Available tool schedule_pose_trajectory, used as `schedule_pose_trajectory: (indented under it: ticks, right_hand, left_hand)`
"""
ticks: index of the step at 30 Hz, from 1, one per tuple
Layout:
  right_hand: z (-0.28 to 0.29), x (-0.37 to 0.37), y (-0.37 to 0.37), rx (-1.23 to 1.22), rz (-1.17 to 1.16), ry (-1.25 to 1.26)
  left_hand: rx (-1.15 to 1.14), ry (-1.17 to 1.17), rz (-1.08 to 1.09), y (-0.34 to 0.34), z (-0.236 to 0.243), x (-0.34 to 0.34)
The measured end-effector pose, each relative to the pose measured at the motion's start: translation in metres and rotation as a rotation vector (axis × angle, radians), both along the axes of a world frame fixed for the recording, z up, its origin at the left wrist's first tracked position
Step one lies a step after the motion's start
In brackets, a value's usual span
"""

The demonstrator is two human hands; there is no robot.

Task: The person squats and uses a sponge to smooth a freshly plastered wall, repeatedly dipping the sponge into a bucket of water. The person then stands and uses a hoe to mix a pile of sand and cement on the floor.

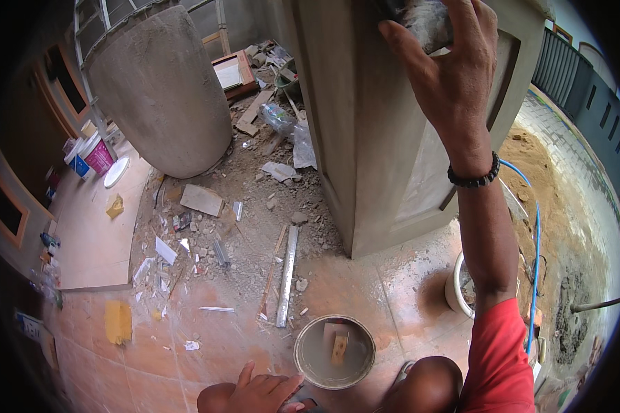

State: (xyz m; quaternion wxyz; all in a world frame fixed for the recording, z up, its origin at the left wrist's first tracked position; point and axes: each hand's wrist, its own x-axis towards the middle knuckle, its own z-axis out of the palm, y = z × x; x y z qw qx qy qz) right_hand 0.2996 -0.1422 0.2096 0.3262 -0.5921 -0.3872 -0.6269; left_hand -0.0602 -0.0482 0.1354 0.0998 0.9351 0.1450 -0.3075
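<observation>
The right hand [448, 65] is raised against the grey pillar [365, 138], fingers curled around a wet grey sponge [424, 20] pressed to the pillar's upper face. The left hand [262, 394] rests on the left knee, fingers spread. A bucket [334, 351] of grey water stands just ahead of the knees.

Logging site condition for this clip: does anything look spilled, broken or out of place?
Yes. Broken tile pieces and rubble litter the floor beside the round column, a metal straightedge lies among them, and a wet patch darkens the tiles near the square pillar.
</observation>
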Motion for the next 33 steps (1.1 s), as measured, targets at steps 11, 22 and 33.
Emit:
schedule_pose_trajectory:
  ticks: [11,22,33]
  right_hand:
    - [-0.346,-0.038,-0.06,-0.322,0.026,0.797]
    - [-0.099,0.011,-0.005,-0.021,0.072,0.162]
    - [-0.385,-0.097,-0.083,-0.402,0.136,1.062]
  left_hand:
    - [-0.015,-0.511,-0.184,0.018,-0.055,-0.055]
    - [0.089,-0.49,-0.193,0.015,-0.041,-0.045]
    - [-0.235,-0.265,-0.149,0.027,-0.064,-0.069]
